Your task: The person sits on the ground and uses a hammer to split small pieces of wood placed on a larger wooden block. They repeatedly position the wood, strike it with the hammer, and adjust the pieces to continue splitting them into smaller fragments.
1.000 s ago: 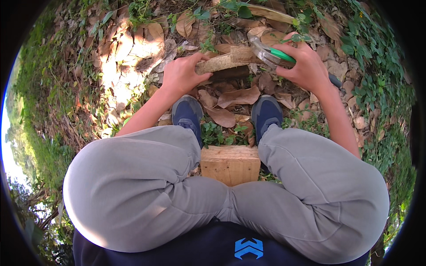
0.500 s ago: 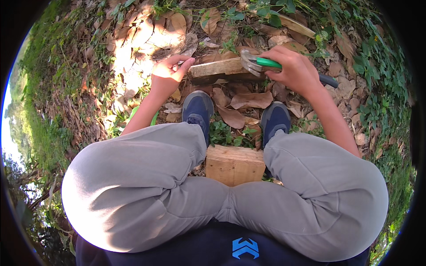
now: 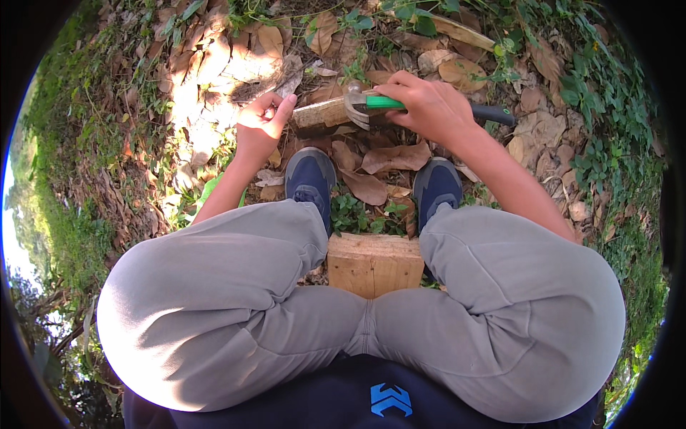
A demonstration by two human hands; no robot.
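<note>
My right hand (image 3: 432,104) has its fingers wrapped around the green part of the hammer (image 3: 381,103), close behind the head. The handle runs rightward from that head, its dark end showing past my wrist and dipping slightly toward me. The rough wooden piece (image 3: 318,114) lies on the leaf-strewn ground (image 3: 368,187) beyond my shoes (image 3: 311,175), its long axis crossing in front of me and its left end a little nearer my body.

My left hand (image 3: 261,121) is the nearer one to that left end, just beside it; its fingers curl toward the thumb, and I cannot tell whether they pinch anything. The hammer head sits over the wood, between my two hands; whether it touches, I cannot tell. My right hand hides the wood's far right end.
</note>
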